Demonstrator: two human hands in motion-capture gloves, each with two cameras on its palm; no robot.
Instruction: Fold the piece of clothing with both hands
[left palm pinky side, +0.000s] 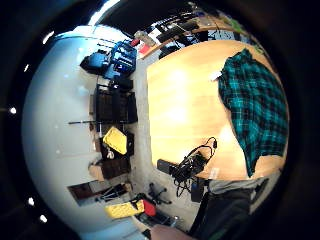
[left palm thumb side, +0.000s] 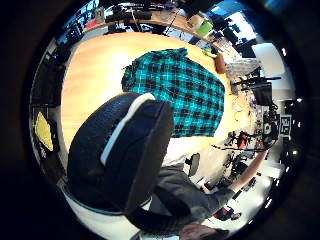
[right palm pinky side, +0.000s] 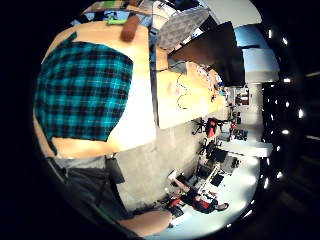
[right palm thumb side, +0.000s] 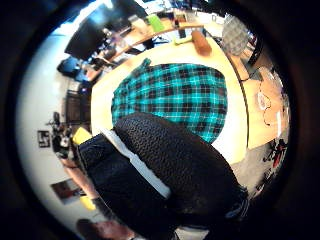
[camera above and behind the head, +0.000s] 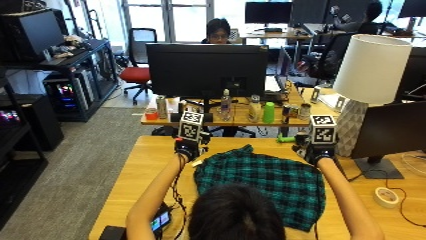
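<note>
**A:** Here we go: a teal and black plaid shirt (camera above and behind the head: 266, 186) lies spread flat on the wooden table (camera above and behind the head: 143, 165), right in front of the person, whose head hides its near middle from the outside view.

**B:** And both gloved hands are raised over it. The left hand (camera above and behind the head: 188, 145) hangs above the far left corner of the cloth, the right hand (camera above and behind the head: 319, 150) above the far right edge. From the palm views the shirt sits well below each hand, so neither is touching it.

**A:** Agreed. The left thumb-side view shows one gloved digit, the thumb I would guess, (left palm thumb side: 120, 155) bulking large in front of the plaid, curled slightly but around nothing. The right thumb-side view shows much the same: black glove in front, shirt beyond it, nothing pinched.

**B:** How the rest of the fingers stand, honestly, I cannot tell; from above they are tucked under the gloves' hardware.

**A:** Why that wide stance, do you think?

**B:** My read: one hand per side so the cloth can be lifted evenly and folded across without bunching. The shirt looks laid out smooth for exactly that reason.

**A:** So no fold made yet. The next move probably calls for both hands dropping to the far edge, just beneath the fingertips, and pinching there.
</note>
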